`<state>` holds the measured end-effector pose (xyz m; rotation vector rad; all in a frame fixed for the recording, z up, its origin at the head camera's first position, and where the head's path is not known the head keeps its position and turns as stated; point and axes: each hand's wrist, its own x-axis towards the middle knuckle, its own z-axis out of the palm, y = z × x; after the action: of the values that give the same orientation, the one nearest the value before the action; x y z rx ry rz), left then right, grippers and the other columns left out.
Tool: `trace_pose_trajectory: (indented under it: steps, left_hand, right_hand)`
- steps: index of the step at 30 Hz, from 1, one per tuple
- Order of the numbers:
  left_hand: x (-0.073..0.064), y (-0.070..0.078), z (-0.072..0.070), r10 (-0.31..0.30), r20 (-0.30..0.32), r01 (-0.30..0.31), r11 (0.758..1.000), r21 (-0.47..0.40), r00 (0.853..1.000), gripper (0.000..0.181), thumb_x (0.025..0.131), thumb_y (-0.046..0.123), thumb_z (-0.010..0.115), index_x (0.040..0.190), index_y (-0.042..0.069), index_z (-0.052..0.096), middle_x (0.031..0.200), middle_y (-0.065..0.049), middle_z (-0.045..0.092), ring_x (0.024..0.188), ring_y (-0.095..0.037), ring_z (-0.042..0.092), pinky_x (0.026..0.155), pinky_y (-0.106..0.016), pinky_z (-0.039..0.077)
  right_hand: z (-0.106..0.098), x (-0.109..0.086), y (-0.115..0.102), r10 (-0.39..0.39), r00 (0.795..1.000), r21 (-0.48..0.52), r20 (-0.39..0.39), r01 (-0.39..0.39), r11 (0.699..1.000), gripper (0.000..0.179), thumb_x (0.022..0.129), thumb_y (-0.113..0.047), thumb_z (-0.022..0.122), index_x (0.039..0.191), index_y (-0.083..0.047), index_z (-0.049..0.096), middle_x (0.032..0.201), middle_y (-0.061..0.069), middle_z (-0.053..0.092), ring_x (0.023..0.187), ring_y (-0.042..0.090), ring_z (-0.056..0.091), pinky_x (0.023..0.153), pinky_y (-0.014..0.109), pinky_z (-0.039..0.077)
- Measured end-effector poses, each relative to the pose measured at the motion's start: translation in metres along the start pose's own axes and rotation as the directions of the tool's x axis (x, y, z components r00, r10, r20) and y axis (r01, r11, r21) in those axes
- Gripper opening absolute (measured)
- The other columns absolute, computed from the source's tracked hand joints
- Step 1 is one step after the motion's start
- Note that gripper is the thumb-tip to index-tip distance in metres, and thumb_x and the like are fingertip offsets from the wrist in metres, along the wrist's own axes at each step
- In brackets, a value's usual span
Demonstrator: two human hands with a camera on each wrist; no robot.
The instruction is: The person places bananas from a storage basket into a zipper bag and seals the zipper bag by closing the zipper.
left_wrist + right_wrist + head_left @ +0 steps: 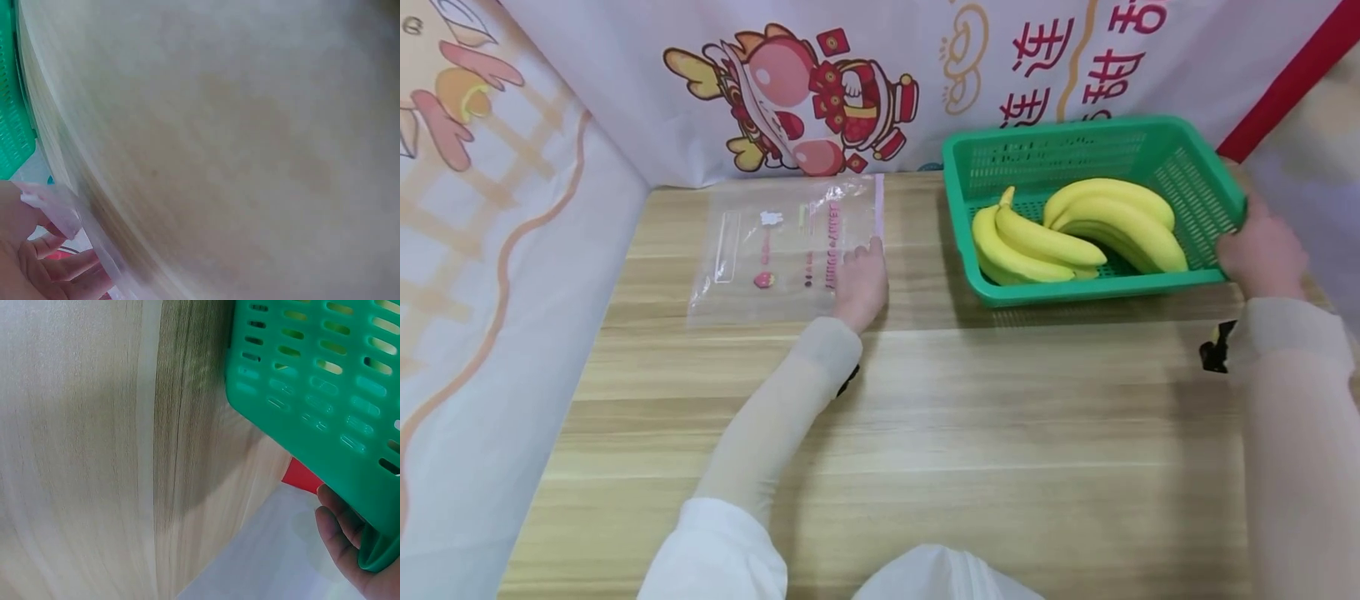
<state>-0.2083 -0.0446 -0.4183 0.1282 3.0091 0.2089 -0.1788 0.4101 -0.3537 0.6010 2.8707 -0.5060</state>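
A clear plastic zip bag (741, 287) printed with pink letters and a strawberry lies flat on the left side of the table. My left hand (862, 283) pinches its right edge near the pink strip; the left wrist view shows the film of the bag (59, 212) between thumb and fingers. On the right, my right hand (1262, 250) grips the short right side of a green plastic basket (1105, 291), fingers curled under the rim in the right wrist view. Two bunches of yellow bananas (1033, 246) lie inside the basket.
The wooden table (1000, 433) runs along a white cloth backdrop (917, 50) with cartoon prints and red characters. Another printed cloth (542, 275) hangs at the left edge. A red strip (1285, 92) shows behind the basket's right side.
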Motion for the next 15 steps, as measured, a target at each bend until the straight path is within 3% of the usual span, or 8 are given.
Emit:
trace_pose_trajectory:
  steps: [5,10,15]
  left_hand:
    - [0.0013,0.0014,-0.0003,0.009,0.009,-0.009,1.0,-0.005,1.0,0.043,0.091,0.004,0.051,0.133,0.002,0.039,0.114,-0.019,0.057,0.099,-0.031,0.059,0.078,-0.039,0.054]
    - [0.0027,0.0005,-0.0037,0.017,0.014,-0.017,1.0,-0.007,1.0,0.045,0.091,0.005,0.052,0.134,-0.001,0.039,0.118,-0.021,0.056,0.104,-0.033,0.058,0.089,-0.041,0.053]
    - [0.0034,-0.0026,-0.0049,0.027,0.037,-0.025,0.998,-0.063,0.999,0.053,0.087,0.002,0.058,0.136,-0.003,0.037,0.12,-0.022,0.055,0.105,-0.034,0.058,0.094,-0.041,0.051]
  right_hand:
    - [0.0013,0.0011,-0.0005,0.034,0.999,-0.017,-0.009,-0.034,0.999,0.071,0.094,-0.025,0.029,0.152,-0.006,-0.007,0.145,0.04,0.025,0.122,0.057,0.033,0.093,0.07,0.033]
    - [0.002,0.0029,-0.0002,0.038,0.999,-0.016,-0.02,-0.038,0.999,0.071,0.095,-0.026,0.03,0.152,-0.004,-0.006,0.144,0.04,0.026,0.122,0.057,0.033,0.094,0.07,0.033]
    - [0.0034,0.0036,-0.0006,0.059,0.998,-0.025,-0.012,-0.06,0.998,0.071,0.095,-0.027,0.03,0.152,-0.004,-0.006,0.145,0.04,0.024,0.123,0.057,0.032,0.096,0.07,0.032]
